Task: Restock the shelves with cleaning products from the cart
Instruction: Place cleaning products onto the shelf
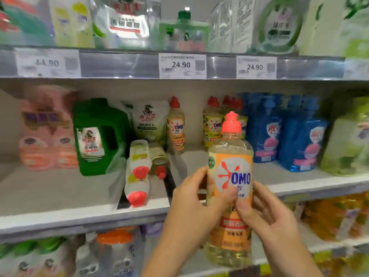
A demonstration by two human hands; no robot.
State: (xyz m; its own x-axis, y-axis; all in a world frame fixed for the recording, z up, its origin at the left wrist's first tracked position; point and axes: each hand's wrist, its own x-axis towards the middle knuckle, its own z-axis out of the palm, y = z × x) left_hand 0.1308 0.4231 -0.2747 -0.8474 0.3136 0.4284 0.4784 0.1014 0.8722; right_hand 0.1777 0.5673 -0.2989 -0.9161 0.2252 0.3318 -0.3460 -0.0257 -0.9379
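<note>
You hold the OMO bottle upright, red cap up and label facing you. That orientation appears chosen to match the standing OMO bottles at the rear of the middle shelf. The left grip clasps the bottle's left side, thumb across the label. The right grip holds its right side, thumb lower on the label. Both grips sit at mid-body, leaving cap and base free. The bottle is not yet shelved; it hangs before the shelf edge, right of two toppled bottles.
</note>
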